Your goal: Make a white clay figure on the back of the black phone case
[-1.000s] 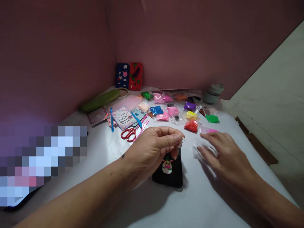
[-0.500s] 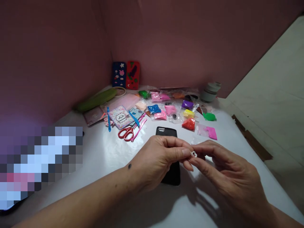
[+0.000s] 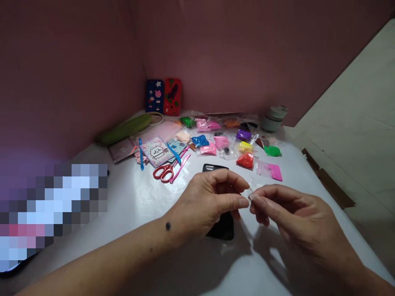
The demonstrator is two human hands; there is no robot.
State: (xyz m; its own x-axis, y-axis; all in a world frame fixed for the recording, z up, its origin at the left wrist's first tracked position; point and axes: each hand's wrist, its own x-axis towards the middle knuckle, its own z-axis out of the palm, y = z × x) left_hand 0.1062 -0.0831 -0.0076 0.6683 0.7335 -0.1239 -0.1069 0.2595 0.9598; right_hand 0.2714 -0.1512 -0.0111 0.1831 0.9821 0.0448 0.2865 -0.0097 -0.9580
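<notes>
A small white piece of soft-looking clay (image 3: pixel 253 197) is pinched between the thumb and forefinger of my right hand (image 3: pixel 296 218); most of it is hidden by the fingers. Just to its left, my left hand (image 3: pixel 210 201) holds nothing, its thumb and forefinger parted. Beneath my left hand a black phone case (image 3: pixel 224 230) lies on the white table, partly covered by the hand.
Bags of coloured clay lie beyond my hands, among them a red one (image 3: pixel 245 160) and a pink one (image 3: pixel 273 172). Red-handled scissors (image 3: pixel 164 172) and blue tools (image 3: pixel 141 154) are to the left. Two decorated cases (image 3: pixel 173 97) lean on the wall near a lidded jar (image 3: pixel 273 119).
My left thumb and forefinger have let go of the white clay and spread apart. The clay, a curled loop before, is now mostly covered by my right fingers.
</notes>
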